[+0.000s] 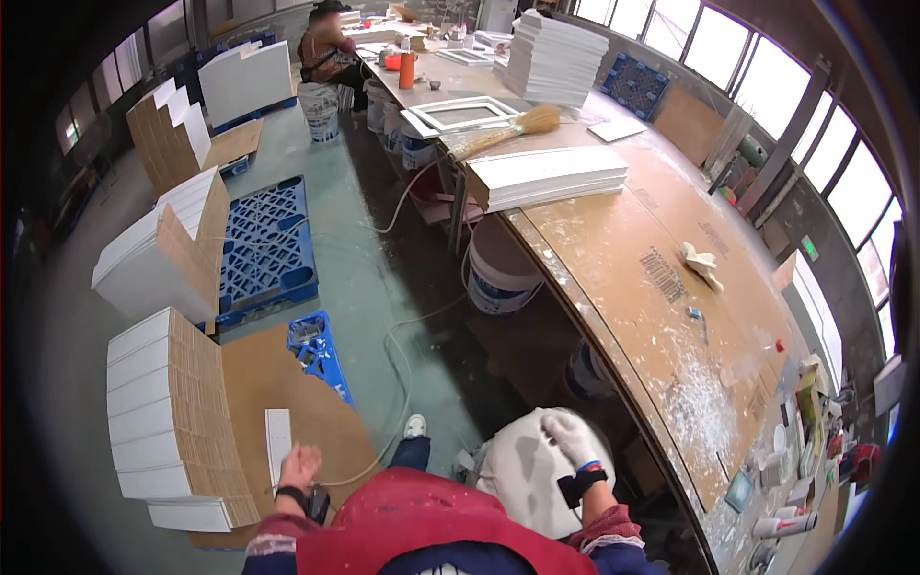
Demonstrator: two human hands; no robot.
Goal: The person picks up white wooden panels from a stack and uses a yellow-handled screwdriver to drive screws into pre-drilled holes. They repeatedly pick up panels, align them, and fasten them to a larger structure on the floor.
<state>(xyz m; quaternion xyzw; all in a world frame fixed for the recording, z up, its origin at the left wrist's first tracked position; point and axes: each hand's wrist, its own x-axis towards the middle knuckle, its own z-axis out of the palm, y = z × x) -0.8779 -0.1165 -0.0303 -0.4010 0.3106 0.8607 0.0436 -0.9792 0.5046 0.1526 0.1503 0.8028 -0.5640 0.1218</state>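
My left hand (pixel 300 465) is bare, its fingers curled together with nothing visible in them. It hangs just right of a narrow white board (pixel 278 443) on the brown sheet, and whether they touch I cannot tell. A white glove covers my right hand (pixel 572 438), its fingers loosely curled in. Below that hand is a rounded, white cloth-like bundle (pixel 517 471); contact between them is unclear. Nothing shows in the gloved fingers. Dark bands circle both wrists, and a red apron (pixel 422 522) covers my front.
Stacked white panels (pixel 144 383) stand left beside blue pallets (pixel 268 240). A long workbench (pixel 613 259) on my right carries panels (pixel 546 175), a brush (pixel 527 123), a glove (pixel 702 265) and white flakes. A hose (pixel 407 359) crosses the floor near buckets (pixel 503 268). Another person (pixel 326 48) sits far off.
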